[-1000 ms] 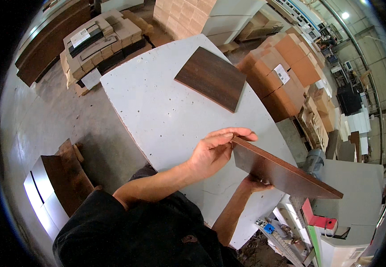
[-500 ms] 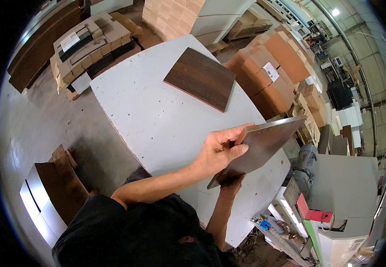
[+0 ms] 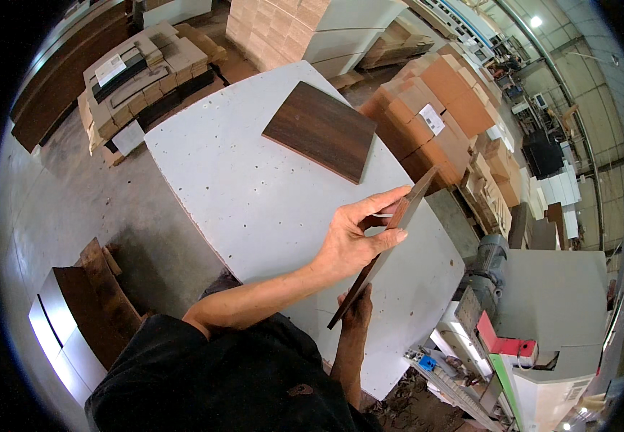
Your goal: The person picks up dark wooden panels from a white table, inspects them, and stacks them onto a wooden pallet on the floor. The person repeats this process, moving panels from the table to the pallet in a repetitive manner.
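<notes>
From where I stood, the biggest thing before the worker was the white table [image 3: 211, 180], spread across the middle of the frame, its surface pocked with small dark marks. Next came the stack of brown cartons [image 3: 427, 147], just past the table's far edge, in the upper right.

Toward the upper centre, a dark brown board [image 3: 320, 132] lay flat on the tabletop with its grain showing. Its edges looked straight and square, with no sag or bow.

The held board [image 3: 378, 265] was right of centre, raised over the table and tilted so steeply that I saw it almost edge-on. It looked rigid, and I judged it to be moderately heavy for its thickness, too long to be steadied comfortably from one corner. Its face had a faint sheen, so dry fingers might slide on it; the corners and the thin edge seemed the parts likeliest to chip. The sound hold, to my mind, was across the thickness, at two well-separated places along the edges.

That was roughly how the worker had it. The left hand [image 3: 348, 241] gripped the upper part, thumb on the near face and fingers round the edge. The right hand [image 3: 358, 311] supported the lower part; how firmly it closed I couldn't tell.
</notes>
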A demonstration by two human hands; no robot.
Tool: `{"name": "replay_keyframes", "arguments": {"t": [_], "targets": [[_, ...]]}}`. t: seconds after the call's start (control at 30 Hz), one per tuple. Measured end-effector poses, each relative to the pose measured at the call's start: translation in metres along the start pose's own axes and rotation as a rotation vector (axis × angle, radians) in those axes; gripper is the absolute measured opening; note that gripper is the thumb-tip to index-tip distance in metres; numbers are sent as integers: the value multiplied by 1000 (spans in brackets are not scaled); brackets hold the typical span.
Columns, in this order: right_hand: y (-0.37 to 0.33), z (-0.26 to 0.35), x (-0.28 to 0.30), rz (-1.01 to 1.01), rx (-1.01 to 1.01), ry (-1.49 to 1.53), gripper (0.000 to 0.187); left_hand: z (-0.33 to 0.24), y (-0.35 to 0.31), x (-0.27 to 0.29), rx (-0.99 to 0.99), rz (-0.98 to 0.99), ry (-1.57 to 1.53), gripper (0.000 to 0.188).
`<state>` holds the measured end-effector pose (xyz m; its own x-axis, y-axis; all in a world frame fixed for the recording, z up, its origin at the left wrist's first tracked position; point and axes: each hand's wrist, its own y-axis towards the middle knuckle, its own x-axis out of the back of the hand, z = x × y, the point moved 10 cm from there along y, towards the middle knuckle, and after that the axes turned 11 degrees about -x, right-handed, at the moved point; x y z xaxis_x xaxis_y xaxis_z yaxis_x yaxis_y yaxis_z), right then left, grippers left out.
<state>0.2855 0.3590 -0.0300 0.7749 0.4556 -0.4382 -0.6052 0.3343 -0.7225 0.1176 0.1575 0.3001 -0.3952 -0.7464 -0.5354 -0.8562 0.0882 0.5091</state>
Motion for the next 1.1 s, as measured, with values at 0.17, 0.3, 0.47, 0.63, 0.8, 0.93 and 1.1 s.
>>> {"name": "replay_keyframes", "arguments": {"t": [0.17,0.3,0.47,0.63,0.8,0.93,1.1], "targets": [[-15,9,18,-112,87,-132,50,0,-6,7,73,41,-13,43],[-44,39,38,-327,273,-205,55,19,-31,67,169,55,246,38],[-59,62,99,-536,387,-573,45,86,-112,166,632,9,423,41],[-67,72,115,-708,612,-867,42,133,-173,206,816,78,515,37],[-101,98,85,-845,794,-1116,36,145,-166,223,737,337,799,38],[-109,108,95,-844,1023,-1169,45,139,-99,194,237,505,1140,39],[-90,82,62,-789,941,-1302,63,166,-18,172,-104,685,1335,63]]}}
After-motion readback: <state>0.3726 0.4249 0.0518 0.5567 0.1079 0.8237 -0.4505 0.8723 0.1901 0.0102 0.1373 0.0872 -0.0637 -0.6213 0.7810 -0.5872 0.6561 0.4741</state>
